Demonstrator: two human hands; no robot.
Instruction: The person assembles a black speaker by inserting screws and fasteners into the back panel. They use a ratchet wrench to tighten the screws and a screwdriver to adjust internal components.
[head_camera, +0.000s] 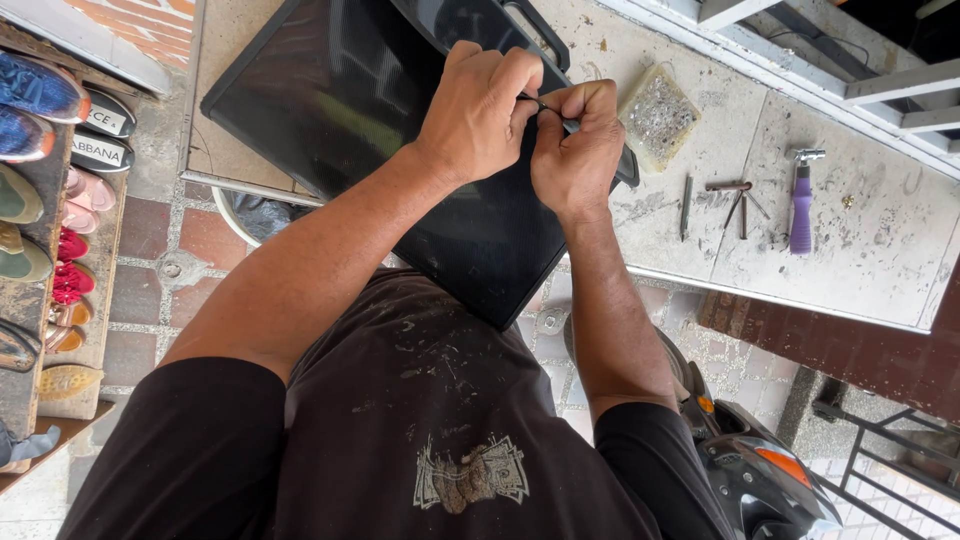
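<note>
left hand (480, 110) curled over the edge of a black hard case (340, 100), fingers bent tight and pinching a thin dark rod-like piece (535, 102); exactly what that piece is, too small to tell. right hand (578, 145) clenched just beside, touching the left, gripping the same piece and a dark handle below it. case lying tilted on a pale concrete worktop (870, 240), one corner hanging over the near edge. further right on the worktop: tray of small metal bits (658, 115), loose nails (740, 200), purple-handled tool (802, 200). shoes on a rack (50, 200) at far left.
</note>
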